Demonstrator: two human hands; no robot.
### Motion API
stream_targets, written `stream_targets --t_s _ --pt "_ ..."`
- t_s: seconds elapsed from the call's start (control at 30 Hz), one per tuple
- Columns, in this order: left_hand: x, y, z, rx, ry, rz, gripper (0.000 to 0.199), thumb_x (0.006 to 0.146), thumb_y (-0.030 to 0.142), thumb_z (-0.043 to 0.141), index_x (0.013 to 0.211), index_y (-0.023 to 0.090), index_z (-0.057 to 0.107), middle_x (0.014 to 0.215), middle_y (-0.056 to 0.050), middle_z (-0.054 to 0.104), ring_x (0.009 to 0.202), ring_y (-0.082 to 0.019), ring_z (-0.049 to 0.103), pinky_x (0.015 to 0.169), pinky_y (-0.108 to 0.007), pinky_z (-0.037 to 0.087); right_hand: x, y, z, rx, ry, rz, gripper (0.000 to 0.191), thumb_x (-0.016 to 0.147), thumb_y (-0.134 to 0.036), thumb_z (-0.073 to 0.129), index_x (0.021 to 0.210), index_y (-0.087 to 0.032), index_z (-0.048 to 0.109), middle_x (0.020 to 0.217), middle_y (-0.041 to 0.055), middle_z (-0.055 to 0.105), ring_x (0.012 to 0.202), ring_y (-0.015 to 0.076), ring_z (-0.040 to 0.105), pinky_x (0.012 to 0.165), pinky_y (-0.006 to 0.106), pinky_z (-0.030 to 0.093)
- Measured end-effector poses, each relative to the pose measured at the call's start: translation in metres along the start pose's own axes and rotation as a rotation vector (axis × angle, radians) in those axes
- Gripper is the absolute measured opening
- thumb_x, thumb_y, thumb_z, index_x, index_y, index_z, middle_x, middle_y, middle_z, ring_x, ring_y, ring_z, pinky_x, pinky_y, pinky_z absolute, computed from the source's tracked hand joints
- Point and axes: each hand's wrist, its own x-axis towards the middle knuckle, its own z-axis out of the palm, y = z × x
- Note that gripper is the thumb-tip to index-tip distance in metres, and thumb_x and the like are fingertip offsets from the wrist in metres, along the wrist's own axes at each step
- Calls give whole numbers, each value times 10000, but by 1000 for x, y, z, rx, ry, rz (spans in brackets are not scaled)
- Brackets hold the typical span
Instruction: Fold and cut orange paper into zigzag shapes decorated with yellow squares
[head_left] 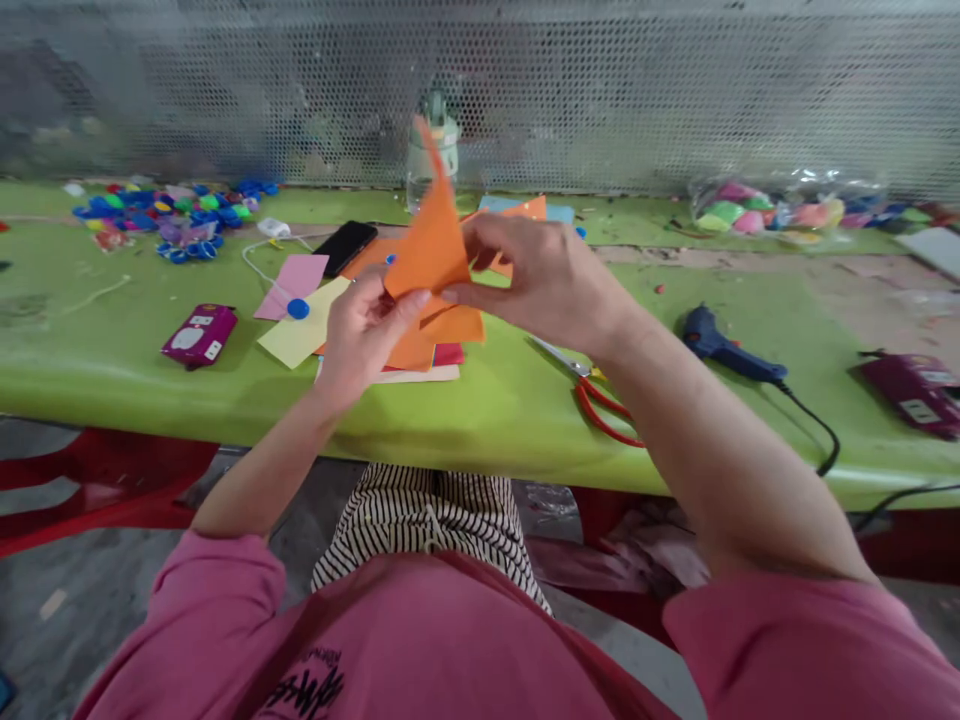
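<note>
An orange sheet [431,245], bent and standing upright at its far corner, is held up over the green table. My left hand [364,325] pinches its lower left edge between thumb and fingers. On the other side, my right hand [544,275] grips the sheet's lower right edge, thumb and fingertips close to the left thumb. Whether the sheet is paper or felt I cannot tell. Below lie more orange pieces, a yellow sheet [300,335] and a pink sheet [294,282]. Red-handled scissors [600,400] lie under my right forearm.
A blue glue gun [727,345] with a black cord lies at the right. Purple packets [199,336] rest at both sides. A black phone [346,245], a bottle [435,150], small colourful pieces [172,215] and a plastic bag [787,205] are farther back, before a perforated metal panel [570,90].
</note>
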Motion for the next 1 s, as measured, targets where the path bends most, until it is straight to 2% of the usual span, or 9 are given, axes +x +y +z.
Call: stream_targets --t_s 0.1,0.23,0.3,0.4,0.57,0.67,0.8,0.9,1.0 --pt "10 -15 4 -396 97 -338 289 752 449 792 931 251 680 963 -4 716 835 -126 670 666 -236 538 7 14 1 113 59 133 433 795 -460 750 1156 -237 667 1063 54 715 949 224 642 876 389 498" --pt "6 -34 3 -560 95 -576 284 767 400 760 955 227 636 1117 -39 713 1017 -163 683 821 -285 590 -4 44 16 342 -68 327 433 760 -592 705 941 -198 713 854 51 712 771 186 611 738 354 498" --pt "1 -42 4 -543 62 -601 290 788 423 734 956 220 611 1116 -45 706 1073 -177 673 880 -324 594 -9 53 21 411 -161 375 454 744 -630 688 907 -208 720 827 37 714 759 175 602 713 331 482" --pt "-8 -51 7 -538 46 -612 354 767 485 742 946 221 588 1053 -40 698 1072 -182 671 896 -355 597 -13 56 21 363 -249 402 443 708 -634 706 873 -224 731 811 13 718 756 167 596 698 310 450" --pt "-19 -61 1 -400 -13 -666 398 766 569 691 981 252 582 1020 -35 703 946 -182 682 800 -372 580 -13 59 11 282 -334 416 441 740 -642 662 853 -224 746 821 13 722 779 183 608 704 313 437" --pt "-22 -65 -10 -345 18 -657 398 759 601 682 923 251 585 918 -26 696 828 -155 663 698 -311 533 -13 65 4 199 -360 430 413 767 -621 665 848 -227 755 848 25 737 815 207 626 727 327 436" --pt "-25 -65 -17 -420 71 -715 388 685 515 789 846 231 580 834 -15 663 713 -115 605 607 -256 482 -15 72 4 172 -368 425 404 780 -619 661 847 -234 764 847 28 748 820 218 637 730 335 436" --pt "-25 -62 -18 -452 104 -727 369 698 488 793 906 244 610 801 12 628 686 -97 588 596 -229 477 -16 77 8 190 -360 407 417 776 -633 653 838 -236 762 849 26 757 819 222 645 722 336 452" --pt "-22 -63 -23 -401 89 -644 340 753 493 753 986 276 634 781 30 599 675 -89 581 595 -217 468 -17 78 9 179 -315 369 386 813 -588 630 870 -230 762 882 33 764 844 229 657 743 349 480"
